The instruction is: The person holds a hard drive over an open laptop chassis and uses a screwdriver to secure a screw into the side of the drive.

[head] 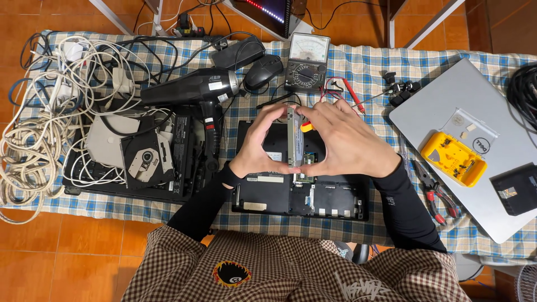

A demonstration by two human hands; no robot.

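Note:
My left hand (260, 142) and my right hand (341, 140) together hold a thin silver drive module (294, 140) upright on its edge, fingers at its top and bottom. A yellow-and-red screwdriver handle (306, 126) shows under my right fingers. Below my hands lies an open black laptop base (302, 196) with its inner parts showing.
A black hair dryer (193, 89), a mouse (263, 71), an analog multimeter (306, 61) with red and black leads, tangled white cables (39, 134), an optical drive (146, 159), a silver laptop (481, 145) bearing a yellow parts box (453, 157), and red-handled pliers (436, 196) crowd the checked tablecloth (363, 72).

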